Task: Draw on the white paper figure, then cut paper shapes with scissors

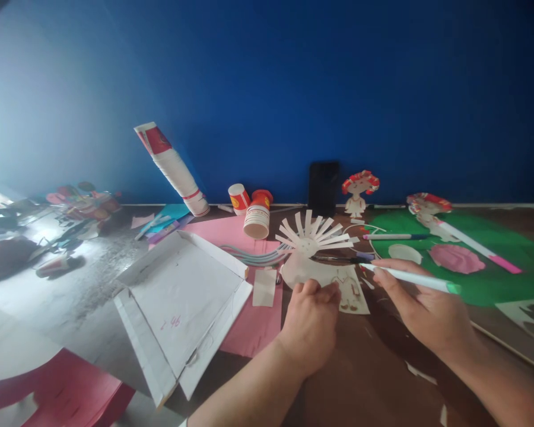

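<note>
My right hand (427,314) grips a white marker (412,276) with a green end, its tip pointing left just above the paper. My left hand (311,323) is closed, with bent fingers pressing on a white paper cutout (351,296) that bears a drawn figure with clothes and shoes. At its upper end the cutout has a round head with a small face (306,246) and a fan of paper strips (310,225). Part of the cutout is hidden under my left hand. Beyond the marker's tip lies a dark pen (338,259).
An open white box lid (191,296) lies left on pink paper (242,338). Paper cups (257,220), a leaning cup stack (178,172) and a phone (323,187) stand behind. A finished-looking paper doll (357,196) leans nearby. Green paper (511,249) holds a pink-ended marker (480,246).
</note>
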`<state>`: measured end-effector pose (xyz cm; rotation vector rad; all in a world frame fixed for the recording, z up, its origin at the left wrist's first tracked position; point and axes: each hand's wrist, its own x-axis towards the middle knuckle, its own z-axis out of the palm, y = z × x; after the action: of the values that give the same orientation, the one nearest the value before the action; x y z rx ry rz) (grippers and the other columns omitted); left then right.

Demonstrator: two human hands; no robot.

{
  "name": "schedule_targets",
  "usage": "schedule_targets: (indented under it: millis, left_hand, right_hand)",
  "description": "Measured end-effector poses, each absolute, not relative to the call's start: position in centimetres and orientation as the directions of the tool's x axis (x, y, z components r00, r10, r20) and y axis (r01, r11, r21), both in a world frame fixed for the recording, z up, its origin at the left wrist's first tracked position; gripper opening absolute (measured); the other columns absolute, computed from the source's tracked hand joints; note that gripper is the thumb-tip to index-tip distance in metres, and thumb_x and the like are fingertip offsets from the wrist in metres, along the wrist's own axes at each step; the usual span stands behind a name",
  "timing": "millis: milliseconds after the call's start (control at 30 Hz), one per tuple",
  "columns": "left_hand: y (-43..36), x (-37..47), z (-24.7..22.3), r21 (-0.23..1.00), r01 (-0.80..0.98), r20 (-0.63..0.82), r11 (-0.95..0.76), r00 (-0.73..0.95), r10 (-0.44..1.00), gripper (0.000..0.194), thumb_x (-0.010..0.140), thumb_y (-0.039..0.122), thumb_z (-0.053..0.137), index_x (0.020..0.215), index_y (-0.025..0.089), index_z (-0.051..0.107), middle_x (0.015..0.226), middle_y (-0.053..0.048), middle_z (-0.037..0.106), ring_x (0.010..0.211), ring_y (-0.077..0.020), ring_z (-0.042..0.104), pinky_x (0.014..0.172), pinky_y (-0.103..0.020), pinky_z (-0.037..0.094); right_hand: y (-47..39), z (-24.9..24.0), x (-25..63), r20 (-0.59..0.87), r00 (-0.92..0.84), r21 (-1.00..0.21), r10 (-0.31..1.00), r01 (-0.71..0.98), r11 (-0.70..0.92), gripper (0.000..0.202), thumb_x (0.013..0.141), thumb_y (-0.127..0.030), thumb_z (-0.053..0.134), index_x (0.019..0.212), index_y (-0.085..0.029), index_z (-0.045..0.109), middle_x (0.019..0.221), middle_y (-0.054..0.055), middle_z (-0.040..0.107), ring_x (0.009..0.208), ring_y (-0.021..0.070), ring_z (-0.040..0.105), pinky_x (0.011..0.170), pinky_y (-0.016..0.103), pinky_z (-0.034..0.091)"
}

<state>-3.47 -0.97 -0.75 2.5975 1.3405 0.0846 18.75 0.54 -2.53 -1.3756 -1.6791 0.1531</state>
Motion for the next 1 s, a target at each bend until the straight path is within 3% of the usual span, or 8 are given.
schedule_targets:
  millis: [267,467,633,833,1000]
  left_hand:
    - [-1.3,-3.5,-1.2,0.249,0.797,0.075,-0.551,0.551,0.831,0.036,0.092,0.017,0.053,0.124,0.02,0.068,0.15,-0.006,0.06,0.115,-0.0272,0.051,0.099,-0.041,0.049]
    - [-1.2,-3.5,-0.9,0.247,0.801,0.046,-0.545,0.552,0.833,0.033,0.093,0.017,0.053,0.122,0.02,0.068,0.136,-0.005,0.067,0.114,-0.027,0.052,0.099,-0.041,0.049]
    - [-1.2,-3.7,-1.3,0.235,0.8,0.06,-0.552,0.555,0.83,0.038,0.097,0.019,0.051,0.131,0.021,0.068,0.144,-0.004,0.065,0.117,-0.0279,0.052,0.102,-0.044,0.048]
    - [-1.2,-3.7,-1.7,0.236,0.804,0.084,-0.545,0.542,0.836,0.037,0.099,0.021,0.05,0.131,0.022,0.069,0.145,-0.005,0.065,0.118,-0.0281,0.053,0.101,-0.044,0.049]
    - [-1.2,-3.6,-1.8,0.232,0.809,0.091,-0.541,0.535,0.84,0.04,0.098,0.018,0.051,0.134,0.023,0.068,0.144,-0.004,0.066,0.117,-0.0284,0.054,0.098,-0.045,0.05]
  right_hand:
    - [0.4,-2.1,18.6,0.549,0.05,-0.606,0.834,0.712,0.356,0.028,0.1,-0.051,0.058,0.102,-0.031,0.076,0.1,0.005,0.085,0.089,0.0286,0.082,0.083,0.04,0.065]
    - [0.4,-2.6,18.7,0.567,0.034,-0.595,0.823,0.708,0.381,0.028,0.1,-0.05,0.059,0.103,-0.029,0.077,0.103,0.005,0.085,0.093,0.0277,0.082,0.087,0.04,0.065]
    - [0.5,-3.5,18.9,0.577,0.009,-0.594,0.817,0.691,0.412,0.024,0.103,-0.043,0.061,0.112,-0.027,0.077,0.104,0.005,0.085,0.091,0.0253,0.083,0.09,0.038,0.064]
    - [0.5,-3.9,18.9,0.595,-0.141,-0.523,0.791,0.68,0.514,0.02,0.102,-0.034,0.063,0.118,-0.028,0.074,0.11,0.004,0.084,0.095,0.0232,0.081,0.092,0.033,0.062]
    - [0.4,-3.8,19.0,0.518,-0.277,-0.509,0.81,0.661,0.551,0.019,0.102,-0.031,0.059,0.117,-0.03,0.072,0.11,0.001,0.084,0.096,0.0222,0.081,0.088,0.031,0.062]
